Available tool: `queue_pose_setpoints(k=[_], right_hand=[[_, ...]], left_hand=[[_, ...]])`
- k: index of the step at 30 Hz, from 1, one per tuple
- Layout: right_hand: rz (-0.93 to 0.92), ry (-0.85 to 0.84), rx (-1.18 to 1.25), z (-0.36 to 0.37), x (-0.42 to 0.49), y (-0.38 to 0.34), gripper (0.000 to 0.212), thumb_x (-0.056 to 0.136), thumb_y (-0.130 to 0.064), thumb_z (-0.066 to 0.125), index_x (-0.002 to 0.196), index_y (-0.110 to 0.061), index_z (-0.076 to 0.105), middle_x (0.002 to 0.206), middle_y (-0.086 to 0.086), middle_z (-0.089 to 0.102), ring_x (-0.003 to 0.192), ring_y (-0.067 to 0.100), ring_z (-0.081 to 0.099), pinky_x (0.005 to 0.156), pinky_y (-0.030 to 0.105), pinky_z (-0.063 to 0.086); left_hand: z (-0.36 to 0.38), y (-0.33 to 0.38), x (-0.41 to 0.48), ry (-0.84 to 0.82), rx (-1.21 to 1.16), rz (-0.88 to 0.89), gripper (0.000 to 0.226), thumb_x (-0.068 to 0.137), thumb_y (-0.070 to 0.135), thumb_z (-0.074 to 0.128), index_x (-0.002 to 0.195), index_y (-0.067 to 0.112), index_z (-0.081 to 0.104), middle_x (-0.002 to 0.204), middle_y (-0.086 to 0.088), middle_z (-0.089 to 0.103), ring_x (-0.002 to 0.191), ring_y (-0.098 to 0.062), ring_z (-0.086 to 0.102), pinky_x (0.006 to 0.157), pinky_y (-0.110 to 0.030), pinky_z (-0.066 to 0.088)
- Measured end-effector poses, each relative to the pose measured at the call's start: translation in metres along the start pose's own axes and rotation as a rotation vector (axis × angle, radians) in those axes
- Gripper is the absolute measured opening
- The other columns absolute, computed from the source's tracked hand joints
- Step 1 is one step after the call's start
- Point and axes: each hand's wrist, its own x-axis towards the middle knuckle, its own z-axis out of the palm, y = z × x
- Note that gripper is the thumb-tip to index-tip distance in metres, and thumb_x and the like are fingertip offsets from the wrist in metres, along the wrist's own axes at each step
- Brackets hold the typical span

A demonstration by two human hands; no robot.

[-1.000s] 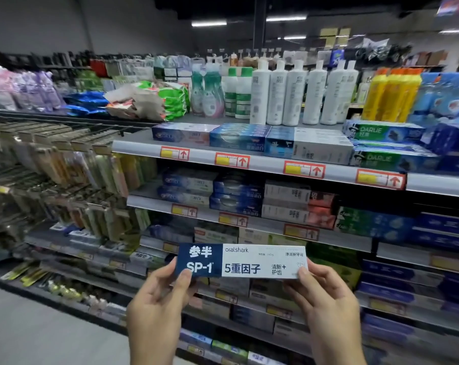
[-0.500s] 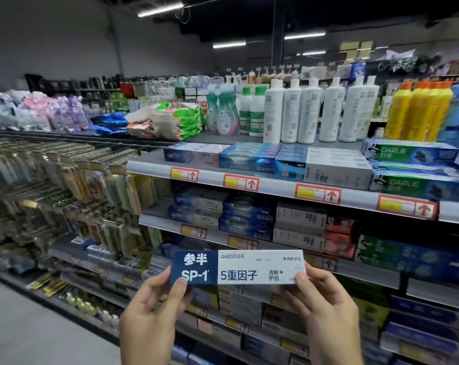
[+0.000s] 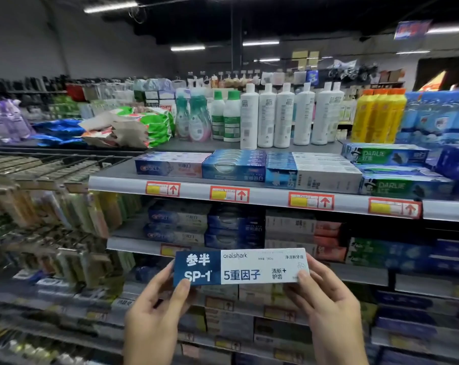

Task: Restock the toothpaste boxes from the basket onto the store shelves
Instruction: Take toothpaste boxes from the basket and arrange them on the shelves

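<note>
The toothpaste box (image 3: pixel 240 267) is hanging in the air in front of the shelves and is not lying on any of them yet. It is being held flat, with its words facing the person. The basket is not showing.

What could be going wrong from here? The box is only being pinched at its two ends. It could be slipping out and falling to the floor if one hand lets go too soon. The top shelf (image 3: pixel 117 181) is looking packed tight with other boxes (image 3: pixel 233 167), so pushing this one in could be knocking a neighbour off the edge. It could also be going into the wrong row, because I cannot see a row of boxes just like it.

The left hand (image 3: pixel 154 320) is pinching the dark blue end, thumb in front and fingers behind. The right hand (image 3: pixel 331 312) is pinching the white end the same way. Both hands are closed narrow, just enough to be gripping the thin box. Neither is touching anything else.
</note>
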Motion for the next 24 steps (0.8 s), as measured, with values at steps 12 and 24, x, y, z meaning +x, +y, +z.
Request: queue_pose_setpoints(k=[12, 24], right_hand=[[-0.042, 0.086, -0.004, 0.010, 0.005, -0.005, 0.030, 0.098, -0.006, 0.068, 0.123, -0.020, 0.077, 0.112, 0.008, 0.081, 0.111, 0.033, 0.075, 0.101, 0.054, 0.057], [-0.154, 0.123, -0.048, -0.009, 0.000, -0.033, 0.033, 0.091, -0.008, 0.072, 0.120, -0.022, 0.077, 0.109, 0.007, 0.081, 0.101, 0.027, 0.078, 0.087, 0.044, 0.058]], left_hand=[[0.001, -0.006, 0.054, -0.177, 0.175, 0.097, 0.056, 0.082, -0.011, 0.078, 0.118, 0.032, 0.074, 0.098, 0.017, 0.080, 0.090, -0.001, 0.075, 0.074, -0.007, 0.055], [0.029, -0.013, 0.056, -0.256, 0.174, 0.191, 0.045, 0.082, -0.001, 0.082, 0.113, 0.030, 0.075, 0.116, 0.015, 0.076, 0.096, -0.006, 0.076, 0.082, -0.021, 0.062]])
